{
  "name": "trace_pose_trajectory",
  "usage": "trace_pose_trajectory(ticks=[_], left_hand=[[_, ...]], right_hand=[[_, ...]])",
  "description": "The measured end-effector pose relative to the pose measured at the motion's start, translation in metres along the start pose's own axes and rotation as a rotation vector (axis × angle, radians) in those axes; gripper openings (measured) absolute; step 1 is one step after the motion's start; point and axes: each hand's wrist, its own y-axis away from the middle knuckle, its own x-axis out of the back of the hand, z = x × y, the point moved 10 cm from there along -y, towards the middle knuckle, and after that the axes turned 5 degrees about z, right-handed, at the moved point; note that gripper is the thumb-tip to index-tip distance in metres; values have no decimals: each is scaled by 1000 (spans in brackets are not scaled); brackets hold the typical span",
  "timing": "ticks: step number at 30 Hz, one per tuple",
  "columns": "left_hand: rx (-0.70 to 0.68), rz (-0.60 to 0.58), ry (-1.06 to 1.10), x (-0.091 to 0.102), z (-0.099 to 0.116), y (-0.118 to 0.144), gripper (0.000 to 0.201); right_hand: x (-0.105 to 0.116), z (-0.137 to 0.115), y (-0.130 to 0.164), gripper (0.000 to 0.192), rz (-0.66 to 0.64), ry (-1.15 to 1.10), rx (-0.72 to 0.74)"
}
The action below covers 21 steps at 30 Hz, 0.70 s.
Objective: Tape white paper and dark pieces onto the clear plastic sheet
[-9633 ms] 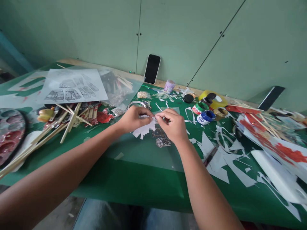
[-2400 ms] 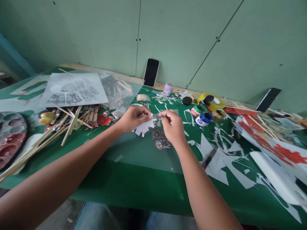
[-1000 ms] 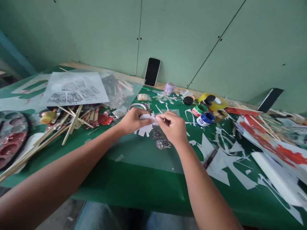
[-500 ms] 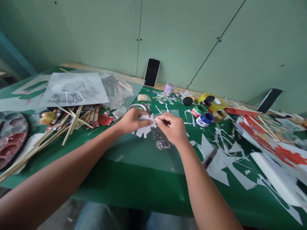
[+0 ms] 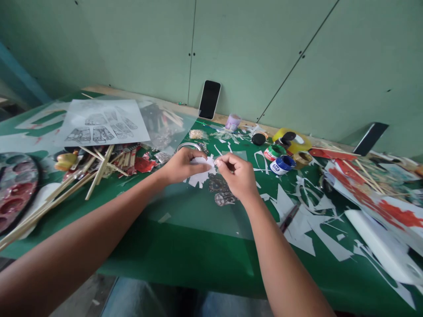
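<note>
My left hand [image 5: 185,165] is closed on a white paper cutout [image 5: 199,178] whose lower edge is snipped into tabs. Thumb and fingers pinch it, and the palm hides part of it. Just to the right, my right hand [image 5: 238,174] pinches at the cutout's right edge with thumb and forefinger; whether a tab is between the fingertips is too small to be sure. Below the hands, dark patterned cutouts [image 5: 224,198] lie on a translucent sheet [image 5: 194,215] spread over the green table cover [image 5: 172,255].
Paint jars [image 5: 282,165] and a yellow tape roll [image 5: 303,141] stand at right. A craft knife [image 5: 289,218] lies among white paper scraps [image 5: 330,240]. Wooden sticks [image 5: 101,171], a printed sheet [image 5: 109,130] and a paint palette [image 5: 18,189] are at left. A phone [image 5: 209,99] leans on the wall.
The paper cutout has tilted slightly between my hands. My right fingertips have shifted a touch along its edge; everything else stays put.
</note>
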Motion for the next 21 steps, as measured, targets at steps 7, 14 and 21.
trace_pose_trajectory(ticks=[7, 14, 21], left_hand=[[-13, 8, -5, 1, -2, 0, 28], [0, 12, -72, 1, -2, 0, 26], [-12, 11, -144, 0, -2, -1, 28]], right_hand=[[4, 1, 0, 25, 27, -30, -20], [-4, 13, 1, 29, -37, -89, -129], [-8, 17, 1, 32, -72, -108, -178]])
